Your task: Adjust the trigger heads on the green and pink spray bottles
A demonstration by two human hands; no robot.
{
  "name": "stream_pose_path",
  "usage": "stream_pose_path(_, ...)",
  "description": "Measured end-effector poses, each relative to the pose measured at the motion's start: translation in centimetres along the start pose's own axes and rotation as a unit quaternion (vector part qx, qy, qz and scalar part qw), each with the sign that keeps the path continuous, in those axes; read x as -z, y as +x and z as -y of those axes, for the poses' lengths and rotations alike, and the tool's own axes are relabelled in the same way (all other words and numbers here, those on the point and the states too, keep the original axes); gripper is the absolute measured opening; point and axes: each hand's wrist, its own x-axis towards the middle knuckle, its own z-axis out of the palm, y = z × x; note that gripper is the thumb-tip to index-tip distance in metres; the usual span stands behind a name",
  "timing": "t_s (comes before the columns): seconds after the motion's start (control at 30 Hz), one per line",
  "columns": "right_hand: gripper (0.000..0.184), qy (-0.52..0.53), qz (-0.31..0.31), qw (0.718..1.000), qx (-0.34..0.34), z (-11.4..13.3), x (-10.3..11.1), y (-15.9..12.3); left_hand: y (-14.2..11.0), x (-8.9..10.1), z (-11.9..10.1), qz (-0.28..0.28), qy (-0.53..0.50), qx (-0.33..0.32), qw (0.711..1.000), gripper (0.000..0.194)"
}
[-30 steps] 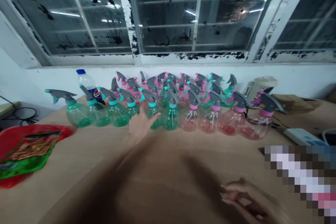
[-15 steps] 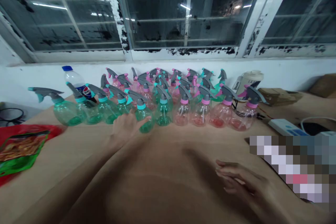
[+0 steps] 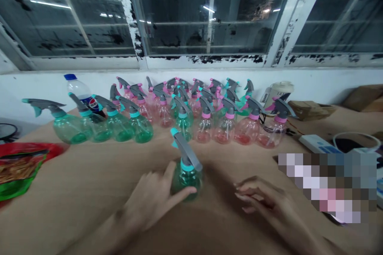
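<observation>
Green plastic, one round spray bottle [image 3: 188,168] is out front, gripped by the left hand [image 3: 152,193], right hand [image 3: 267,197] apparently empty, translucent pink bottles [image 3: 224,130] left lined up.

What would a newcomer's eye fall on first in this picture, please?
Probably the green sprayer, low in the middle of the picture, in the left hand's grip. Behind it, the front line of a crowd of sprayers goes from green ones on the left to pink ones on the right. The large dark window fills the top.
</observation>
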Motion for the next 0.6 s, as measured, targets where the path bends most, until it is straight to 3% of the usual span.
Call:
stream_pose_path(0.1, 0.018, 0.004, 0.024, 1.000, -0.013, 0.7, 0.5, 1.1, 0.6, 0.1, -2.3, 0.020, -0.012, -0.032, 0.999, 0.062)
stream_pose_path(0.27, 0.023, -0.105, -0.050, 0.993, 0.020, 1.4, 2.2, 3.0, 2.4, -0.8, -4.8, 0.000, 0.006, -0.078, 0.997, 0.073)
stream_pose_path(0.4, 0.017, -0.143, -0.046, 0.987, 0.055, 1.6, 3.9, 3.7, 3.3, -1.1, -5.8, -0.003, 0.012, -0.104, 0.995, 0.081)
stream_pose_path(0.6, 0.018, -0.132, -0.032, 0.990, 0.022, 1.6, 5.6, 3.5, 4.1, -1.5, -6.5, 0.015, -0.009, -0.103, 0.995, 0.083)
